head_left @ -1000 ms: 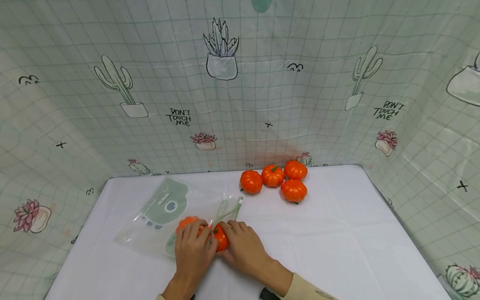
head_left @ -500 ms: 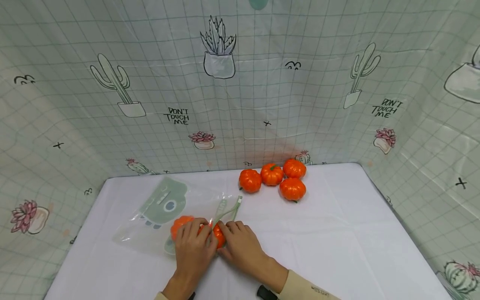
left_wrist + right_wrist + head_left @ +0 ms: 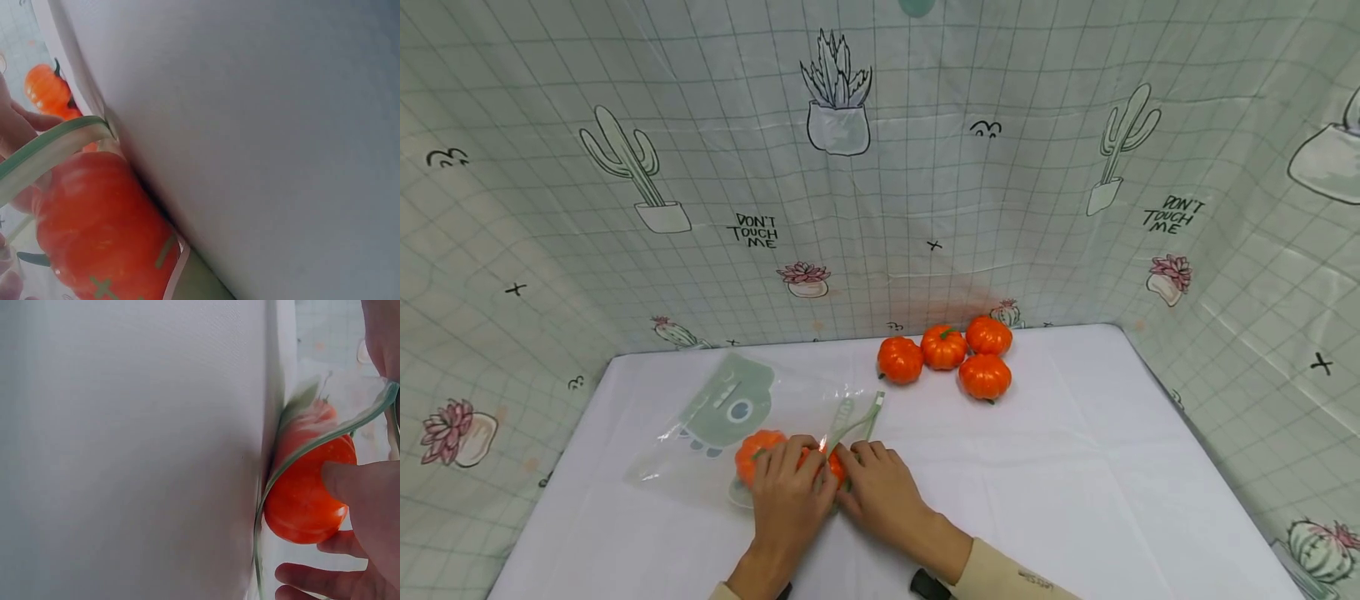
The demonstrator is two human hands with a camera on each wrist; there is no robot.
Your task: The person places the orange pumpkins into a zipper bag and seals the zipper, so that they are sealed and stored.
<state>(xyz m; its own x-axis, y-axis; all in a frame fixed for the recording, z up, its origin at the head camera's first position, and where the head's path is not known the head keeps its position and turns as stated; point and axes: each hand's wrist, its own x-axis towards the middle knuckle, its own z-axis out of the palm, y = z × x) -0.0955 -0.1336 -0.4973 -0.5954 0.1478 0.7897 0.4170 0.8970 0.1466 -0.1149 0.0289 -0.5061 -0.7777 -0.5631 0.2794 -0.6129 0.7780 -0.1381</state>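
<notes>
A clear plastic bag (image 3: 820,392) with green cartoon print lies flat on the table, its mouth toward the right. One small orange pumpkin (image 3: 751,457) is inside it, partly behind my left hand (image 3: 790,487). That hand pinches the bag's upper edge at the mouth; its fingertips are partly hidden. My right hand (image 3: 883,490) grips a second orange pumpkin (image 3: 303,500) at the mouth, thumb on its side and fingers near its underside. In the right wrist view, the bag's green rim (image 3: 312,445) crosses this pumpkin. Printed film covers a pumpkin (image 3: 106,231) in the left wrist view.
Several more orange pumpkins (image 3: 985,377) sit grouped at the back of the white table (image 3: 1037,483). Behind and at both sides hangs a cactus-print cloth (image 3: 880,192). A black object (image 3: 929,585) shows by the right sleeve.
The pumpkin in my right hand has moved left, further into the bag's mouth. The pumpkin inside has shifted left. Both hands stay in nearly the same place.
</notes>
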